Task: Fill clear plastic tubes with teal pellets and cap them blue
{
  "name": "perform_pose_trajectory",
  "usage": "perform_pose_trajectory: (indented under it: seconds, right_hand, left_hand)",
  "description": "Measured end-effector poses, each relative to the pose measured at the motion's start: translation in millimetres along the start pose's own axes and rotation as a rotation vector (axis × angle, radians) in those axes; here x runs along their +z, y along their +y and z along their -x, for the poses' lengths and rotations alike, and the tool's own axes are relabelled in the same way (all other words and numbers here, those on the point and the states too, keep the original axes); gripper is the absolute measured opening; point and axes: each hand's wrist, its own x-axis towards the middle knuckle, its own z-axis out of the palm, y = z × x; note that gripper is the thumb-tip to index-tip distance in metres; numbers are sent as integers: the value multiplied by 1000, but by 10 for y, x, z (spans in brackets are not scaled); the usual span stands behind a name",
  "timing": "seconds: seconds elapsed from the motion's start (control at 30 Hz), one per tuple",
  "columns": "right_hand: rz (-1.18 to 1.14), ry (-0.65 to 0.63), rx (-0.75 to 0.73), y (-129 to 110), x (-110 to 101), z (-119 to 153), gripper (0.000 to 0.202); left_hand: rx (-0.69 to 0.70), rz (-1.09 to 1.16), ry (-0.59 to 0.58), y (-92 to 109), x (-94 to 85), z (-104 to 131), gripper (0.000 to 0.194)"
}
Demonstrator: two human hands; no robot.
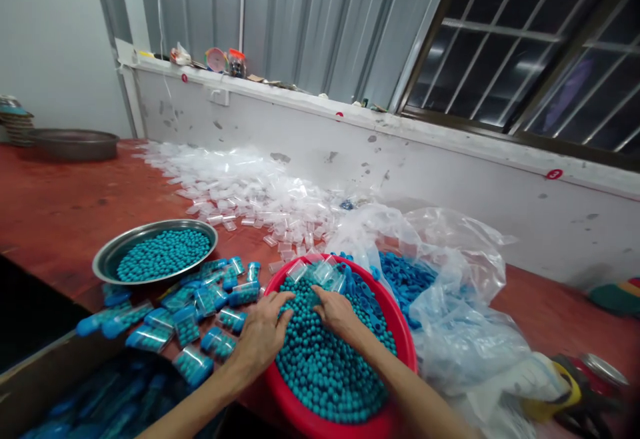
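A red basin (407, 339) stands at the table's front, full of small turquoise beads (330, 376). Over its left rim reaches my left hand (265, 329), thumb and fingers apart, their tips at the beads. My right hand (337, 311) is inside the basin, fingertips on the beads and spread from the thumb. Against the turquoise I make out nothing held in either hand. Clear plastic tubes (325, 271) and blue caps (363, 299) lie on the beads at the basin's far side. To the left, bead-filled tubes with blue caps (210, 299) lie in a loose pile.
A steel bowl of beads (100, 262) sits at left, behind an open box (35, 369) holding filled tubes. Empty clear tubes (250, 186) are heaped along the wall. Right of the basin lies a plastic bag (465, 319) with blue caps (405, 279).
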Motion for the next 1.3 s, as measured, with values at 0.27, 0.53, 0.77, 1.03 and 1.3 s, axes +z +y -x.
perform_pose_trajectory:
  seconds: [0.27, 0.53, 0.77, 1.03, 1.3]
  right_hand:
    - [-370, -361, 108, 249, 31, 509, 38]
    - [-1223, -596, 227, 260, -29, 619, 22]
    - [-457, -162, 106, 306, -120, 749, 30]
    - [-104, -126, 40, 337, 10, 763, 22]
    - [-181, -107, -18, 337, -60, 758, 18]
  left_hand:
    - [162, -183, -395, 120, 102, 113, 34]
    - [278, -25, -547, 318, 245, 65, 31]
    - [-22, 365, -538, 358, 379, -20, 14]
    - [-576, 961, -738, 280, 422, -78, 32]
    - [-420, 1374, -966, 337, 194, -58, 40]
